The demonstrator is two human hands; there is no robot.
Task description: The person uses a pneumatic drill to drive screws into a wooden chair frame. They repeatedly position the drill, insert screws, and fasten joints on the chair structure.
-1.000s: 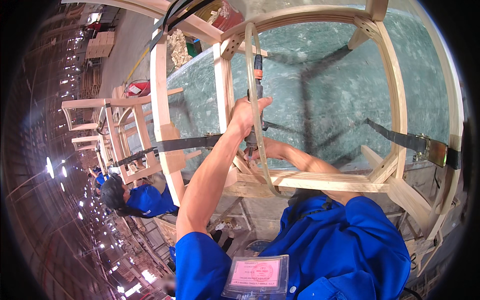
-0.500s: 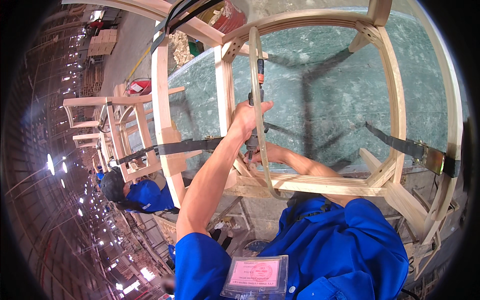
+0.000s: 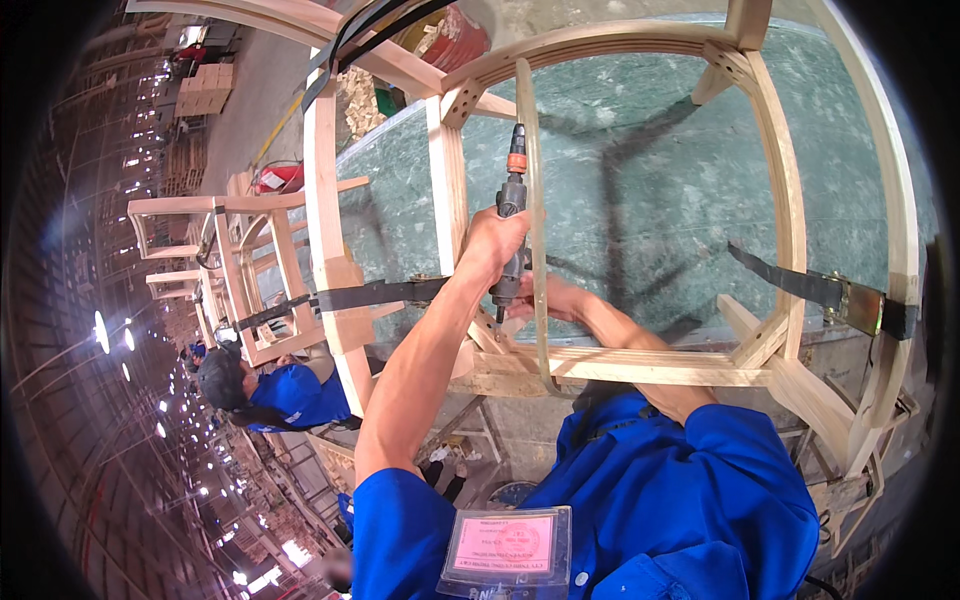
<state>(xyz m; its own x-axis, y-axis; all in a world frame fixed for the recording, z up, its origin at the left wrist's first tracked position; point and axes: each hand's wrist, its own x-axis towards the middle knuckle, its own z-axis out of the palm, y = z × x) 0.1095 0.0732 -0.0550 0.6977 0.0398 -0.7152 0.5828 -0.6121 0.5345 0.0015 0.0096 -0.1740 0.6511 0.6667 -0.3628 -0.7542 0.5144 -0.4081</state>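
Note:
My left hand (image 3: 495,242) is wrapped round the body of a black air screwdriver (image 3: 511,193) with an orange ring. Its bit points toward me, at the near left corner block (image 3: 489,334) of a pale wooden chair frame (image 3: 640,366). Close to the bit is my right hand (image 3: 556,298), its fingers bent and partly hidden behind the driver and hose; what they hold cannot be made out. A translucent hose (image 3: 537,200) arches past the driver and across the near rail. Black straps with a metal ratchet buckle (image 3: 862,318) are drawn round the frame's legs.
Beneath the frame lies a worn green tabletop (image 3: 660,170). More chair frames (image 3: 225,270) stand to the left, near a co-worker in blue (image 3: 295,392). A red bin (image 3: 455,45) with wood scraps and stacked boxes (image 3: 205,90) are farther off.
The driver has shifted slightly, its bit a little farther from me. My right hand's fingers have drawn back from the corner block. The hose has swung right, uncovering more of the driver.

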